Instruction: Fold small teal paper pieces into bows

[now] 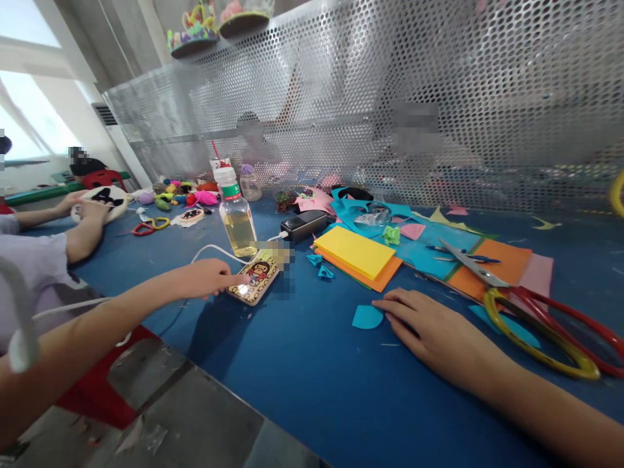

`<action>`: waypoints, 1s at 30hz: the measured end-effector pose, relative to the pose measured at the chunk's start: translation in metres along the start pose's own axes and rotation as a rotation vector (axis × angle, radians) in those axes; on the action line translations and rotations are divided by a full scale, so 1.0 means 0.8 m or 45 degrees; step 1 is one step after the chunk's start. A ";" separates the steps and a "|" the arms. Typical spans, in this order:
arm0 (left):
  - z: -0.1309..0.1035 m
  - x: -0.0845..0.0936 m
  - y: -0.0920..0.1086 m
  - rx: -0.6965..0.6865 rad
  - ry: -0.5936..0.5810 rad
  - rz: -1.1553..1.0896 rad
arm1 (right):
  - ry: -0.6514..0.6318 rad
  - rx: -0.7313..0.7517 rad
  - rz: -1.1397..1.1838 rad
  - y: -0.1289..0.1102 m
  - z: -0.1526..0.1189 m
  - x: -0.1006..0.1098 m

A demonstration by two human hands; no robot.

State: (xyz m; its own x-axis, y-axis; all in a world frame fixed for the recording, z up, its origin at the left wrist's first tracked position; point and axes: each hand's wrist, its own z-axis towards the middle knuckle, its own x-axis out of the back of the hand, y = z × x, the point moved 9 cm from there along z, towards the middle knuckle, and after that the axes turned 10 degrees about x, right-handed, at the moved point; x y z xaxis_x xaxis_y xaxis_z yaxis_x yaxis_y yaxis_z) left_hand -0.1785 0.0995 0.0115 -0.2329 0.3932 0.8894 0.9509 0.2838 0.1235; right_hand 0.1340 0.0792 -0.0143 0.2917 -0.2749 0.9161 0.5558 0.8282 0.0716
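My left hand (207, 278) reaches to a phone (256, 278) in a cartoon-patterned case that lies on the table, a finger stretched onto its near left corner. The other fingers are partly hidden under the hand. A white cable runs beside the phone, and a bottle of yellowish liquid (237, 224) stands just behind it. On the table my right hand (429, 325) lies flat with its fingers extended. Its fingertips touch the edge of a small blue paper piece (367, 317) with a rounded side. Large scissors (507, 286) with red and yellow handles rest to its right, blades partly apart.
Yellow and orange paper sheets (358, 252) are stacked behind my right hand. Blue folded bits (325, 272), a black box-shaped device (305, 225) and paper scraps lie around. A perforated metal panel (341, 110) borders the table's back. At left, another person's hands (92, 207) hold a round piece.
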 end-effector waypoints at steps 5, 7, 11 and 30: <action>0.026 -0.010 -0.012 0.040 -0.187 -0.091 | 0.001 -0.034 0.049 0.003 0.001 -0.004; 0.026 -0.011 -0.007 0.014 -0.198 -0.107 | -0.001 -0.041 0.064 0.004 0.000 -0.006; 0.019 -0.013 0.002 -0.033 -0.169 -0.150 | -0.003 -0.055 0.081 0.006 -0.001 -0.006; 0.016 -0.001 0.005 -0.011 -0.070 -0.108 | -0.010 -0.067 0.094 0.006 -0.001 -0.005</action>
State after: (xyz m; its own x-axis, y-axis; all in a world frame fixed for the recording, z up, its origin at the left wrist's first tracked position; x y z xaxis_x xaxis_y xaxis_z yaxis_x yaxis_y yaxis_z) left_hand -0.1768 0.1115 0.0055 -0.3233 0.4157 0.8501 0.9289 0.3108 0.2013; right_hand 0.1358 0.0836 -0.0181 0.3275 -0.2103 0.9212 0.5734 0.8191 -0.0168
